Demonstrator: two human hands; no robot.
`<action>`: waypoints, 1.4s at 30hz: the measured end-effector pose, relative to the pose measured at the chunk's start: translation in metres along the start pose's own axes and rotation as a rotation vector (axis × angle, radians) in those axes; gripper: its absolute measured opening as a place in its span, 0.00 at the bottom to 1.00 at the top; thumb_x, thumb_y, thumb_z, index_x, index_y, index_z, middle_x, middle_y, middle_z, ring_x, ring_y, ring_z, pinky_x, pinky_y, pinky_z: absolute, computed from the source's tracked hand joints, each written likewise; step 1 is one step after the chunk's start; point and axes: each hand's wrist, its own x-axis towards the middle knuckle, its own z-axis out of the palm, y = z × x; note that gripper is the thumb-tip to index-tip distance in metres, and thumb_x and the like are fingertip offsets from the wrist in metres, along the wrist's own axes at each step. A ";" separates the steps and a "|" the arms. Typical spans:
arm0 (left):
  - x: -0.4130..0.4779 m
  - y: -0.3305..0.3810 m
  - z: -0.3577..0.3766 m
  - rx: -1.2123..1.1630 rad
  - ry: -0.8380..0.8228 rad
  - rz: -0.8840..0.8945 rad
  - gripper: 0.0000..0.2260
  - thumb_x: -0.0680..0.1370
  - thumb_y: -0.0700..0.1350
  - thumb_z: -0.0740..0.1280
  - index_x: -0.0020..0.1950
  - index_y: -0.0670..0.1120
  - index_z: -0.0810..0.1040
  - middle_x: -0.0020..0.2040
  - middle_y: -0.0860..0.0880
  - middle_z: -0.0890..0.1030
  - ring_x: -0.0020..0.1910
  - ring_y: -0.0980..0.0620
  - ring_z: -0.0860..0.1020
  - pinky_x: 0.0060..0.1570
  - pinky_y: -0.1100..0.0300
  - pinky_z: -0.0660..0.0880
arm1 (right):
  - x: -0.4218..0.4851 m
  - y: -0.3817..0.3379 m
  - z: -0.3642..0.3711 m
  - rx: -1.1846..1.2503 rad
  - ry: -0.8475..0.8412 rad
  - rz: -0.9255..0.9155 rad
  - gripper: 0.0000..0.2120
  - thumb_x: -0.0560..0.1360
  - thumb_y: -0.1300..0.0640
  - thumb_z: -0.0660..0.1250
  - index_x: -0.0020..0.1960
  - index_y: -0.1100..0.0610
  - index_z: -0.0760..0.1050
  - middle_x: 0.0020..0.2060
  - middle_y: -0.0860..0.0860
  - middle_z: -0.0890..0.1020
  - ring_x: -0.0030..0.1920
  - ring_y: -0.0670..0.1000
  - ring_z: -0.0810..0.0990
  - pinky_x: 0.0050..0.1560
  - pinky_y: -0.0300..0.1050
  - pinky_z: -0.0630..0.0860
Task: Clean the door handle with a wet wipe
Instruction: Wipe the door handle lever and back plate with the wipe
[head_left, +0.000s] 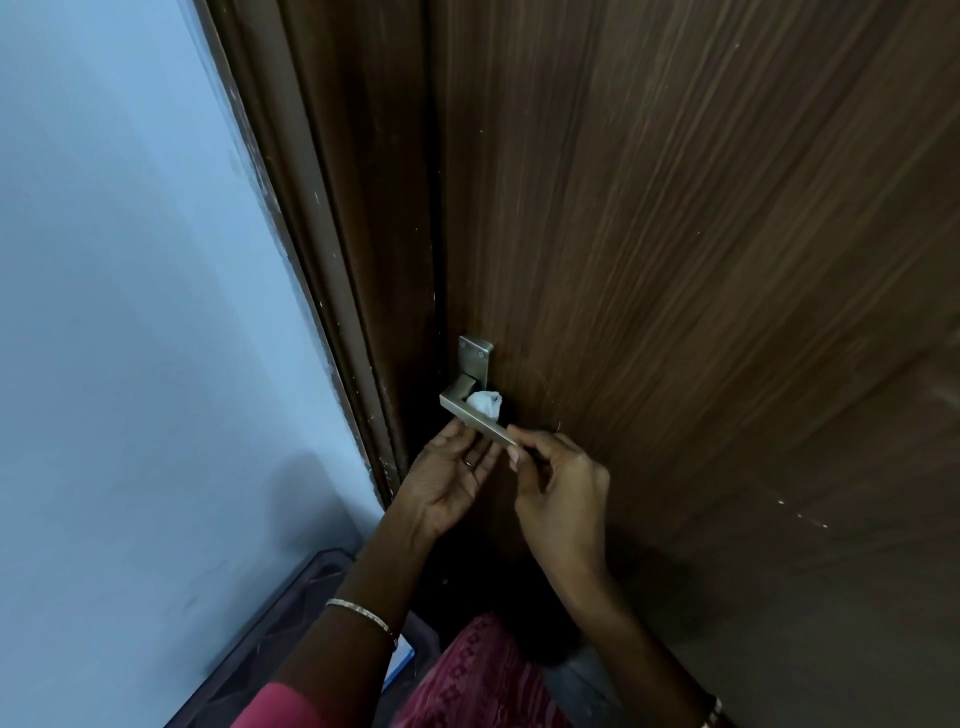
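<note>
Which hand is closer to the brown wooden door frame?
Left. The left hand lies beside the brown wooden door frame; the right hand is farther, pinching the silver metal door handle.

One handle (474, 415), one wipe (486, 404), two hands (449, 480) (560, 488)

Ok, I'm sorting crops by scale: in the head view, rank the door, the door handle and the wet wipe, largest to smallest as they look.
1. door, by far
2. door handle, lever and plate together
3. wet wipe, a small wad
</note>
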 end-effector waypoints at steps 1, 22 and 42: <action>-0.001 -0.001 -0.003 0.034 0.032 0.016 0.09 0.78 0.39 0.65 0.54 0.43 0.85 0.54 0.42 0.85 0.49 0.50 0.85 0.44 0.59 0.81 | -0.001 0.000 -0.001 -0.004 -0.005 -0.006 0.14 0.76 0.66 0.71 0.59 0.56 0.84 0.52 0.49 0.86 0.51 0.44 0.85 0.52 0.42 0.84; -0.044 0.013 0.040 1.349 0.608 1.069 0.08 0.79 0.41 0.67 0.57 0.46 0.84 0.49 0.52 0.85 0.43 0.58 0.79 0.43 0.76 0.67 | 0.028 0.019 -0.008 0.525 -0.101 0.429 0.05 0.77 0.56 0.73 0.47 0.54 0.87 0.43 0.50 0.89 0.49 0.50 0.88 0.58 0.58 0.82; -0.091 -0.029 0.077 1.762 0.305 0.872 0.18 0.77 0.47 0.58 0.57 0.44 0.83 0.55 0.46 0.82 0.50 0.52 0.80 0.53 0.62 0.76 | 0.027 0.010 -0.033 0.418 -0.278 0.420 0.07 0.75 0.54 0.74 0.52 0.46 0.84 0.45 0.46 0.88 0.49 0.44 0.87 0.51 0.46 0.84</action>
